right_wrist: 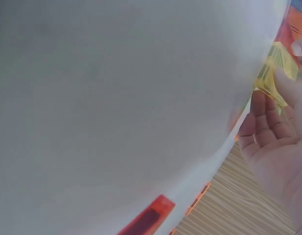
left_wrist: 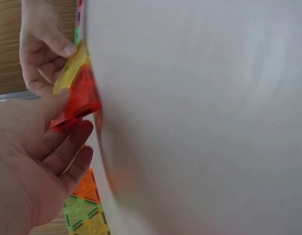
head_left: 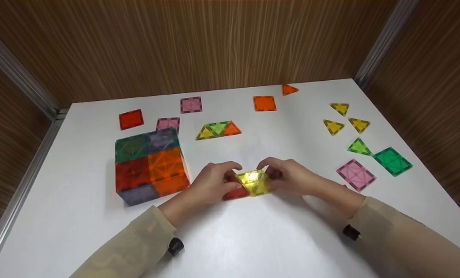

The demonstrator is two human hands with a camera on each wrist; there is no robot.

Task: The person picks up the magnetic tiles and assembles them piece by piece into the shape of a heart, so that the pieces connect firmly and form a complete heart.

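Note:
Between my two hands, just in front of me over the white table [head_left: 234,239], is a row of see-through magnetic tiles. Its left end is a red triangle tile [head_left: 235,194], pinched by my left hand [head_left: 214,181] between thumb and fingers. Yellow triangle tiles [head_left: 255,182] join it on the right, and my right hand [head_left: 291,178] pinches their far end. The left wrist view shows the red tile [left_wrist: 85,95] edge to edge with the yellow one [left_wrist: 70,73]. In the right wrist view my thumb presses on the yellow tile [right_wrist: 284,58], fingers behind it.
Left of my hands stands a block of coloured square tiles [head_left: 168,164]. Beyond them lies a strip of yellow, lime and orange triangles [head_left: 218,129]. Loose yellow triangles [head_left: 333,126], a pink square [head_left: 356,174] and a green square [head_left: 393,161] lie right. Wooden walls [head_left: 214,46] enclose the table.

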